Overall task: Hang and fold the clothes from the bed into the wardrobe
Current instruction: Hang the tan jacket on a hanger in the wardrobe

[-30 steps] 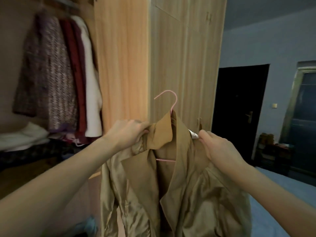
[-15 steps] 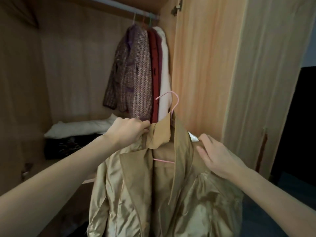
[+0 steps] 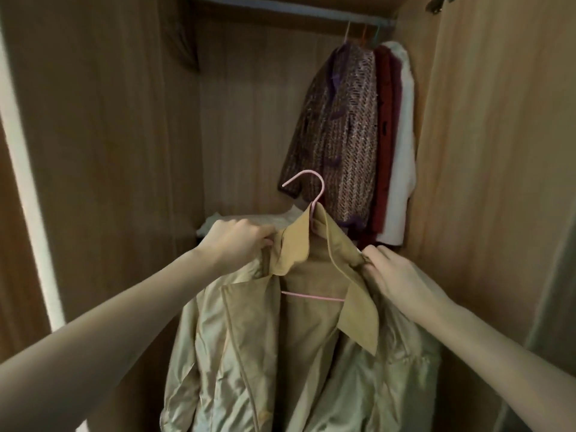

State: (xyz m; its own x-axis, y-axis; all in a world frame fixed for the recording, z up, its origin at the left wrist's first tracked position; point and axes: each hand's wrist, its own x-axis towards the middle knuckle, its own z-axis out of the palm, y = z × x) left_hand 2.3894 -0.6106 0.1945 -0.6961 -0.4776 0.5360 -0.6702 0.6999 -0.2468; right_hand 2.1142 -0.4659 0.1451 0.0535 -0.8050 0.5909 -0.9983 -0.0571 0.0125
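A tan jacket (image 3: 299, 353) with a shiny lining hangs on a pink wire hanger (image 3: 313, 194) in front of the open wardrobe (image 3: 109, 151). My left hand (image 3: 240, 241) grips the jacket's left shoulder beside the collar. At the other shoulder my right hand (image 3: 396, 275) holds the fabric the same way. The hanger's hook points up and left, well below the metal rail (image 3: 280, 10) at the top of the wardrobe. The bed is not in view.
Three garments hang at the rail's right end: a purple tweed jacket (image 3: 336, 132), a dark red one (image 3: 386, 145) and a white one (image 3: 405, 145). Folded light clothes (image 3: 249, 219) lie on the wardrobe's shelf. The open door (image 3: 498, 151) stands at right.
The view has swung left from the room's dark doorway to face into the wardrobe. Both hands kept their hold, and the jacket now hangs in front of the wardrobe's opening.
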